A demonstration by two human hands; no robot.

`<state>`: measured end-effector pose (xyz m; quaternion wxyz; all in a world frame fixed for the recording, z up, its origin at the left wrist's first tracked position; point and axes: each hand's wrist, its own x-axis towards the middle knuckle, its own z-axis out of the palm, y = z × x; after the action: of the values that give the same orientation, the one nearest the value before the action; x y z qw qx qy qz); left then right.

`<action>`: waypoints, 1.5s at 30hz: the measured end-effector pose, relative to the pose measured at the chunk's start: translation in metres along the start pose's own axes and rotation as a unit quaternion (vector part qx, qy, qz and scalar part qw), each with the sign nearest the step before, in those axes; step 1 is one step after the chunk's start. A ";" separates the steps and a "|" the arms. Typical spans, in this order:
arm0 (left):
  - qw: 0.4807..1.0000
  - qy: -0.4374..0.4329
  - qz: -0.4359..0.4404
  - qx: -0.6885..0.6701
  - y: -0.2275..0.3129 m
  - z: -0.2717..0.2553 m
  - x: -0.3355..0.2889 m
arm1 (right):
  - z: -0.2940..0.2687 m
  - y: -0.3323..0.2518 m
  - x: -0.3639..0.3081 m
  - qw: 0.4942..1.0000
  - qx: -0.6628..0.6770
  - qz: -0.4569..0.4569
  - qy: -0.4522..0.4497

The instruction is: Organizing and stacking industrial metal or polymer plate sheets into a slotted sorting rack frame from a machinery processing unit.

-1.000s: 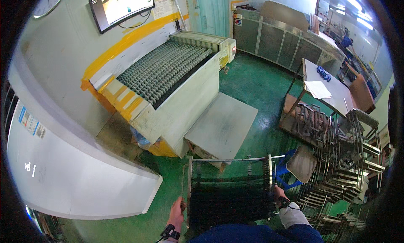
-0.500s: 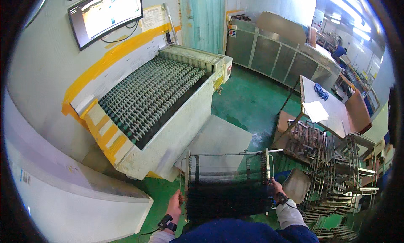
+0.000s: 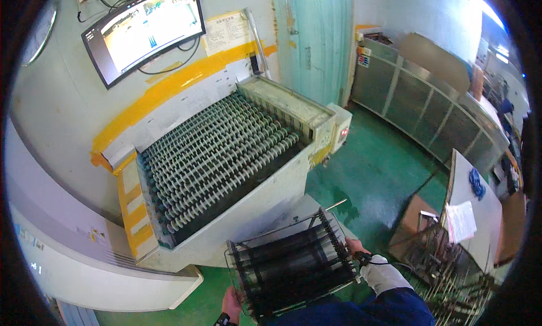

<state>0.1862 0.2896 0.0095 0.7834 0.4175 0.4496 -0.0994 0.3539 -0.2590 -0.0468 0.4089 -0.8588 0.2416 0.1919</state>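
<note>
In front of my body I carry a metal rack (image 3: 293, 264) with toothed side rails and a row of dark, thin panels standing in it. My left hand (image 3: 231, 304) is closed on the rack's left side, low in the picture. On the right side, my right hand (image 3: 355, 248) grips the frame; part of its fingers is hidden. The rack tilts, its right end farther from me. Just beyond it stands a roller conveyor machine (image 3: 214, 162) with many rows of grey wheels.
A white machine housing (image 3: 113, 275) stands at the left. At the right, a table (image 3: 474, 230) carries papers and a blue bundle (image 3: 477, 183), with metal racks (image 3: 446, 269) heaped beside it. A screen (image 3: 147, 32) hangs on the wall. Metal cabinets (image 3: 418, 100) line the back.
The view has turned right and come closer to the roller conveyor. The rack in my hands has tilted, and its dark panels show more from above.
</note>
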 end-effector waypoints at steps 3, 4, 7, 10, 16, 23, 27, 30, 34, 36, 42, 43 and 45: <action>0.999 -0.004 -0.046 -0.029 -0.008 0.038 -0.001 | -0.012 -0.014 0.064 0.996 0.007 0.093 -0.014; 0.996 -0.012 -0.067 -0.050 -0.014 0.048 0.001 | -0.018 -0.018 0.077 1.000 0.004 -0.001 -0.002; 0.714 -0.019 0.214 0.667 -0.068 0.006 0.043 | -0.004 -0.035 0.119 0.997 -0.038 -0.073 0.007; 0.967 -0.003 0.087 0.239 -0.023 0.102 -0.055 | -0.008 -0.044 0.141 0.986 -0.136 -0.093 -0.024; 0.604 0.092 0.332 0.718 -0.043 0.055 -0.006 | -0.016 -0.028 0.166 0.991 -0.120 -0.063 0.009; 0.938 -0.015 0.238 -0.253 0.068 0.100 -0.063 | -0.096 -0.205 -0.006 0.949 0.254 -0.166 -0.085; 0.906 -0.117 0.244 -0.326 0.125 0.157 -0.123 | -0.030 -0.263 -0.166 0.867 0.297 -0.216 -0.336; 0.881 -0.157 0.226 -0.385 0.126 0.178 -0.141 | 0.034 -0.265 -0.259 0.774 0.241 -0.253 -0.528; 0.852 -0.141 0.176 -0.472 0.117 0.187 -0.170 | 0.068 -0.245 -0.321 0.700 0.213 -0.344 -0.589; 0.840 -0.119 0.171 -0.500 0.112 0.178 -0.180 | 0.069 -0.240 -0.334 0.707 0.187 -0.385 -0.563; 0.772 -0.101 0.177 -0.602 0.104 0.148 -0.187 | 0.083 -0.224 -0.353 0.713 0.140 -0.437 -0.531; 0.755 -0.094 0.181 -0.623 0.104 0.145 -0.187 | 0.084 -0.224 -0.353 0.713 0.131 -0.445 -0.525; 0.735 -0.107 0.201 -0.639 0.107 0.140 -0.189 | 0.083 -0.229 -0.359 0.714 0.133 -0.457 -0.514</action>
<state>0.2208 0.2116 0.2535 0.9105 -0.1141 0.2263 0.3267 0.1833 0.0248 0.2325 0.6177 -0.5703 -0.4048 0.3597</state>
